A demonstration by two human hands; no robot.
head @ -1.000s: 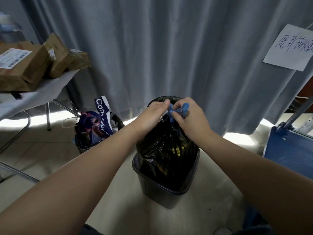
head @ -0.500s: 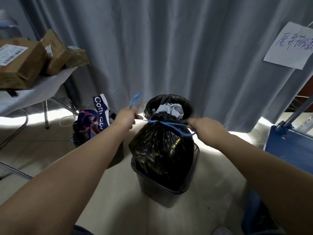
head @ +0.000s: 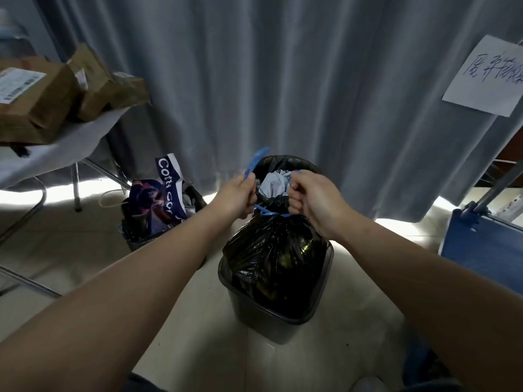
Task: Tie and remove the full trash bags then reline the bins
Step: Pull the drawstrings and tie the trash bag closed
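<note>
Black trash bag sat bulging in the dark bin on the tiled floor, its neck cinched by a blue drawstring. The left hand had its fingers curled tight round one end of the drawstring, whose loose tail stuck up above the fist. The right hand had its fingers clenched round the other end, just beside the bag's neck. A second lined bin stood just behind, before the grey curtain. To the left, another bin held a blue paper bag, near a desk carrying cardboard boxes.
</note>
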